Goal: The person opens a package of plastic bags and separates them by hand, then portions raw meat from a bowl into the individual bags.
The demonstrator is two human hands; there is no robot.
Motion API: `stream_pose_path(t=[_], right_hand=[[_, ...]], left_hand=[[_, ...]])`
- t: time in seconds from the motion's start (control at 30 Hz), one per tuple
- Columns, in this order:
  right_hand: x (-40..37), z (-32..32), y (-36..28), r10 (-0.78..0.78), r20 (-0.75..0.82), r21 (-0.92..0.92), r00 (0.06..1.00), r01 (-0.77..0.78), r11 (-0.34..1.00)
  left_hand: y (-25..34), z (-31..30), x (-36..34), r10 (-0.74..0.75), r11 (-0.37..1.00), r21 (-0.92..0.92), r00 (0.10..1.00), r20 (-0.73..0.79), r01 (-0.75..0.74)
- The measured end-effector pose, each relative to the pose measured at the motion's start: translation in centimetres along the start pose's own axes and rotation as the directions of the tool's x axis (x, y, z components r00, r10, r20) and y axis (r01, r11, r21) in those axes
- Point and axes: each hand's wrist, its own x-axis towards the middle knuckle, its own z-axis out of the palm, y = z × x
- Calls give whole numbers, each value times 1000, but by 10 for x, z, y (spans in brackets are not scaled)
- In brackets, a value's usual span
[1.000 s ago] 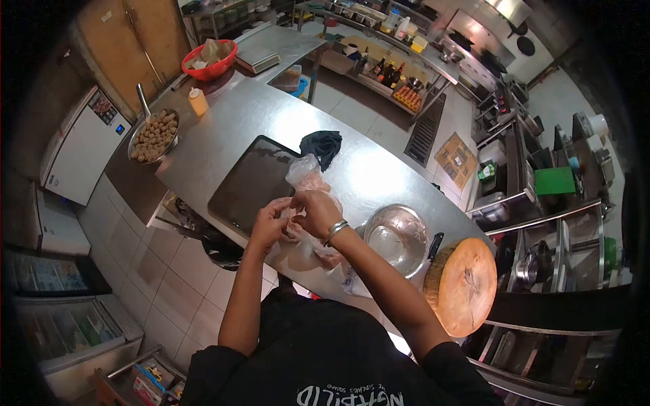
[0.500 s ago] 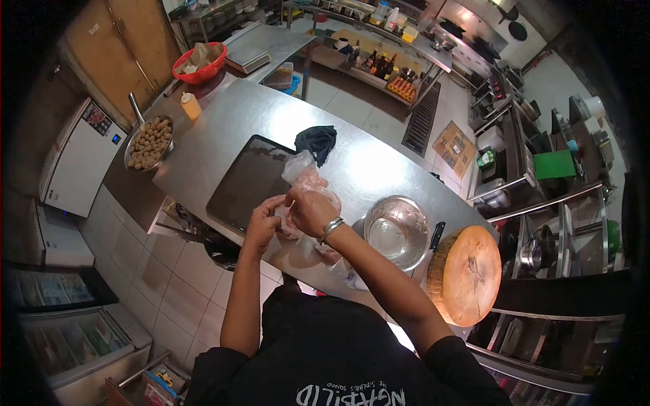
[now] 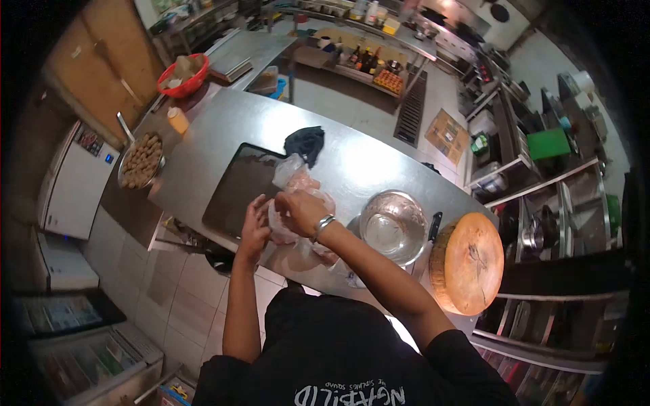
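Clear plastic bags with pink contents, perhaps raw meat (image 3: 283, 229), lie on the steel table (image 3: 217, 125). At their left side is my left hand (image 3: 254, 229), its fingers raised and apart, holding nothing visible. My right hand (image 3: 298, 210), with silver bangles at the wrist, is over the bags with its fingers bent together; what they pinch is hidden. A dark wet tray (image 3: 240, 189) lies beyond my left hand, and a black cloth or bag (image 3: 305, 144) sits behind the bags. To the right stands a shiny metal bowl (image 3: 393, 230).
A round wooden chopping block (image 3: 474, 264) stands at the right, beside a black-handled knife (image 3: 435, 227). At the left are a pan of brown balls (image 3: 141, 162), a yellow squeeze bottle (image 3: 177, 120) and a red basket (image 3: 183, 86). Shelves (image 3: 542, 230) line the right.
My left hand has come away from the bag and its fingers have spread. My right hand remains over the bag. The whole view has shifted slightly.
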Motion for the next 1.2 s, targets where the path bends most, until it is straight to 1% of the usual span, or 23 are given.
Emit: stream_pose_path(t=[0.1, 0.17, 0.2, 0.23, 0.3, 0.33, 0.4, 0.43, 0.5, 0.53, 0.6, 0.63, 0.7, 0.77, 0.8, 0.87, 0.9, 0.97, 1.0, 1.07, 1.1, 1.17, 1.2], right_hand=[[-2, -5, 4, 67, -9, -7, 998, -67, 998], [-4, -6, 2, 67, -17, 68, 998, -65, 996], [-5, -10, 6, 55, -65, 157, 996, -44, 987], [-7, -21, 5, 71, -79, 164, 994, -57, 985], [-19, -49, 6, 181, -174, 411, 968, -95, 907], [-30, -64, 13, 185, -247, 478, 951, -47, 877], [-66, -102, 22, 264, -341, 579, 902, -20, 815], [-89, -124, 24, 331, -359, 619, 873, -42, 784], [-141, -152, 39, 404, -438, 677, 804, -1, 736], [-174, -167, 43, 515, -365, 790, 776, -36, 613], [-240, -183, 46, 653, -277, 919, 705, -4, 394], [-270, -184, 45, 694, -272, 946, 667, 54, 320], [-325, -183, 41, 829, -205, 975, 521, 41, 216], [-375, -170, 46, 866, -208, 978, 455, 79, 194], [-397, -161, 49, 893, -201, 979, 404, 106, 172], [-439, -144, 54, 908, -196, 978, 370, 140, 154], [-456, -135, 55, 922, -188, 977, 337, 161, 140], [-483, -125, 56, 927, -157, 976, 340, 199, 92], [-495, -121, 57, 936, -135, 972, 324, 227, 62], [-518, -110, 60, 930, -107, 970, 350, 242, 21], [-527, -105, 63, 929, -86, 969, 361, 246, -6], [-542, -95, 73, 929, -47, 968, 368, 246, -49], [-548, -93, 76, 922, -5, 973, 386, 217, -85]], left_hand=[[-12, -7, 2, 51, 991, 123, 997, 64, -58], [-24, -13, 6, 148, 935, 316, 986, 70, -163], [-23, -10, 9, 55, 972, 226, 997, 46, -64], [-24, -8, 11, 44, 970, 236, 997, 62, -57], [-29, -3, 18, -23, 932, 363, 1000, -2, 22], [-38, -8, 23, -38, 927, 375, 999, 16, 29], [-55, -19, 31, 146, 763, 640, 988, -44, -84], [-51, -10, 25, 133, 758, 646, 991, -18, -90], [-27, 21, 0, 490, 416, 906, 857, -157, -72], [-20, 34, -10, 482, 408, 909, 866, -131, -90], [-18, 59, -30, 267, 844, 516, 949, -168, -146], [-28, 67, -35, 261, 840, 521, 954, -146, -150], [-60, 80, -41, -146, 931, 341, 989, 21, 130], [-97, 97, -45, -51, 745, 662, 982, 180, -83], [-109, 112, -48, -52, 737, 670, 981, 188, -89], [-130, 139, -56, -234, 779, 622, 958, 165, 83], [-141, 152, -62, -228, 768, 634, 963, 146, 86], [-159, 180, -68, -497, 822, 322, 867, 8, 469], [-163, 191, -72, -485, 824, 331, 874, -9, 461], [-170, 211, -78, -642, 752, 154, 765, -46, 640], [-177, 217, -81, -632, 757, 163, 772, -61, 633], [-192, 226, -83, -571, 821, -51, 816, -92, 569], [-201, 227, -80, -566, 824, -34, 818, -106, 566]])
